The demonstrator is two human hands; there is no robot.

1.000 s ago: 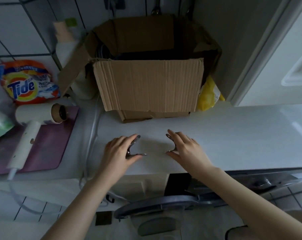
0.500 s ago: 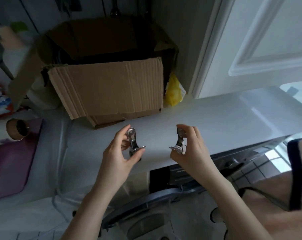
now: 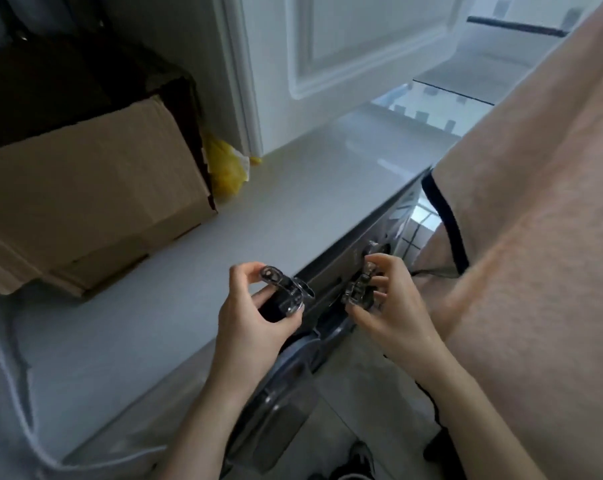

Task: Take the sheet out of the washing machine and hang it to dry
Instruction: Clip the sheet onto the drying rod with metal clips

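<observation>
My left hand (image 3: 255,317) grips a shiny metal clip (image 3: 286,289) above the front edge of the washing machine's white top (image 3: 293,188). My right hand (image 3: 386,306) pinches a second metal clip (image 3: 360,289) a little to the right, over the machine's dark control panel (image 3: 379,237). A pale pink sheet with a dark trim (image 3: 535,220) hangs large across the right side of the view, close to my right forearm. The machine's round door (image 3: 286,386) stands open below my wrists.
A big cardboard box (image 3: 96,202) sits on the machine's top at the left, with a yellow bag (image 3: 225,168) behind its corner. A white door (image 3: 345,43) stands at the back. A white hose (image 3: 13,393) runs along the lower left. Tiled floor shows below.
The view has swung right, away from the box. Both hands lifted the clips off the machine's top and carried them right, toward the sheet, which now fills the right side.
</observation>
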